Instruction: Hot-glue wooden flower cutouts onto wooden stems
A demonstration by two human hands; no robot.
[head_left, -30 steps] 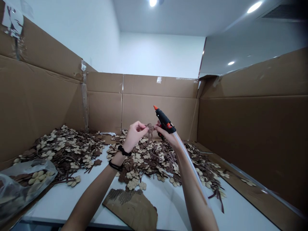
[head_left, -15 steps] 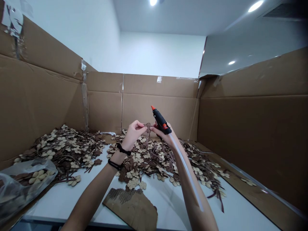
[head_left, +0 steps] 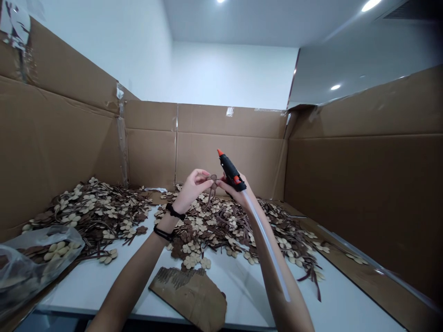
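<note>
A brown flower (head_left: 213, 179) with thin stems or ribbons hanging below it is held up in front of me. My left hand (head_left: 194, 185) pinches its left side between thumb and fingertips. On the other side, the thumb and fingertip of my right hand (head_left: 235, 190) also pinch the flower. That same hand keeps hold of a black hot glue gun (head_left: 230, 168), its orange nozzle pointing up and left. A long clear glue stick (head_left: 265, 240) sticks out of the gun's back end and runs along my right forearm. Some right fingers are hidden behind the gun.
Heaps of brown and cream flowers (head_left: 100, 207) cover the back of the white table (head_left: 128, 272). A torn cardboard piece (head_left: 194, 299) lies in front. At left is a clear plastic bag (head_left: 41, 258) of flowers. Tall cardboard walls (head_left: 228, 152) stand on three sides.
The hanging ribbons under the flower now slant to the left, and the flower is turned slightly. Both hands keep their grip, and the view has shifted a little.
</note>
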